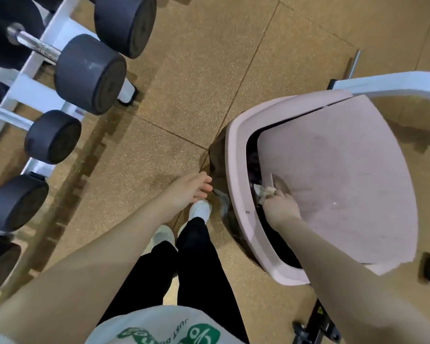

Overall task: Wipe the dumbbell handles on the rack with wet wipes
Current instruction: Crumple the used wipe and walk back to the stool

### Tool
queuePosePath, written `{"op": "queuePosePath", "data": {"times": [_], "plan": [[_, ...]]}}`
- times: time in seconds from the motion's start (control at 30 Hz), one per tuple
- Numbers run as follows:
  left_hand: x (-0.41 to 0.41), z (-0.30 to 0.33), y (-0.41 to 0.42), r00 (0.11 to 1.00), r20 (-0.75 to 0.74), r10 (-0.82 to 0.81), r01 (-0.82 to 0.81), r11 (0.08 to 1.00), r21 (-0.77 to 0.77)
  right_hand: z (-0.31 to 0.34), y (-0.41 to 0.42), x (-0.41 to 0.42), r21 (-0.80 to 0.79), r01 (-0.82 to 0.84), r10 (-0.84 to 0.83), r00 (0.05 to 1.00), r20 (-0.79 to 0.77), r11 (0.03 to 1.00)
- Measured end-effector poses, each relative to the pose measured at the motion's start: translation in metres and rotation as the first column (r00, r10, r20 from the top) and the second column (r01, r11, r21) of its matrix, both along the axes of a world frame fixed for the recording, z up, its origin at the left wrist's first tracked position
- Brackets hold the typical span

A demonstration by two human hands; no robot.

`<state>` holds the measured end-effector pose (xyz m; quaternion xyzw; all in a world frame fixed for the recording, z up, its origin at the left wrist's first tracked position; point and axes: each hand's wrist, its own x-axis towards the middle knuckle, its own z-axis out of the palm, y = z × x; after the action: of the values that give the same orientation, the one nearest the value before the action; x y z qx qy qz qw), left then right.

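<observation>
Tan rubber gym floor (196,78), dumbbell rack (30,85) left, right hand (281,207) pinching crumpled wipe (265,192) inside pink bin (236,184), left hand (191,191) loosely open, empty

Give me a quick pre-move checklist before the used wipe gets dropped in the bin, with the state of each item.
1. Wipe in hand: ok. The right hand pinches the crumpled wet wipe.
2. Wipe over the opening: ok. It sits at the dark gap of the pink bin.
3. Flap pushed in: ok. The swing lid is tilted inward where the hand presses.
4. Left hand clear: ok. The left hand is open, empty, beside the bin, not touching it.
5. Room inside the bin: cannot tell. The interior is dark.
6. Dumbbell handles wiped: cannot tell. Only one chrome handle on the rack shows.
</observation>
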<state>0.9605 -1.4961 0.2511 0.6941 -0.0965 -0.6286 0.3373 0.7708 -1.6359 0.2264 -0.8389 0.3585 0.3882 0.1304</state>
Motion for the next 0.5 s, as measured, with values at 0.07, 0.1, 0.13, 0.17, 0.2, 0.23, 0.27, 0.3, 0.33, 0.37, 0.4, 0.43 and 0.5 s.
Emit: {"op": "queuePosePath", "data": {"times": [0.07,0.1,0.13,0.17,0.2,0.23,0.27,0.3,0.33,0.37,0.4,0.43,0.5], "plan": [[-0.001,0.000,0.005,1.000,-0.003,-0.003,0.003,1.000,0.000,0.000,0.001,-0.001,0.000,-0.054,0.054,0.998,-0.031,0.999],[-0.004,0.001,0.010,1.000,-0.006,-0.005,0.005,1.000,-0.002,0.000,0.004,-0.002,0.001,-0.063,0.063,0.998,0.001,0.998],[-0.006,0.003,0.013,1.000,-0.005,-0.008,0.008,1.000,-0.010,0.001,0.006,0.000,0.003,-0.060,0.060,0.997,0.044,0.998],[-0.008,0.005,0.016,1.000,-0.002,-0.016,0.016,1.000,-0.020,0.002,0.007,0.001,0.004,-0.072,0.071,0.994,0.077,0.997],[-0.009,0.008,0.018,1.000,0.002,-0.022,0.022,0.999,-0.024,0.003,0.008,0.002,0.009,-0.096,0.095,0.992,0.079,0.995],[-0.010,0.010,0.020,0.999,0.009,-0.032,0.032,0.999,-0.027,0.005,0.009,0.003,0.019,-0.105,0.103,0.992,0.074,0.994],[-0.012,0.013,0.024,0.999,0.017,-0.042,0.042,0.999,-0.032,0.008,0.012,0.004,0.024,-0.103,0.101,0.992,0.071,0.994],[-0.013,0.017,0.030,0.998,0.028,-0.051,0.053,0.998,-0.039,0.012,0.018,0.004,0.020,-0.093,0.091,0.992,0.082,0.995],[-0.014,0.021,0.033,0.998,0.032,-0.061,0.062,0.997,-0.044,0.016,0.020,0.006,0.014,-0.081,0.080,0.992,0.100,0.997],[-0.014,0.023,0.037,0.997,0.033,-0.068,0.070,0.997,-0.043,0.019,0.023,0.007,0.000,-0.075,0.075,0.988,0.135,0.997],[-0.014,0.027,0.043,0.997,0.039,-0.067,0.068,0.997,-0.046,0.023,0.030,0.010,-0.013,-0.086,0.087,0.980,0.178,0.996],[-0.013,0.030,0.050,0.997,0.049,-0.067,0.069,0.996,-0.050,0.027,0.036,0.015,-0.025,-0.101,0.104,0.969,0.225,0.995],[-0.011,0.036,0.064,0.996,0.074,-0.056,0.061,0.997,-0.056,0.038,0.048,0.030,-0.021,-0.144,0.143,0.941,0.306,0.989]]}}
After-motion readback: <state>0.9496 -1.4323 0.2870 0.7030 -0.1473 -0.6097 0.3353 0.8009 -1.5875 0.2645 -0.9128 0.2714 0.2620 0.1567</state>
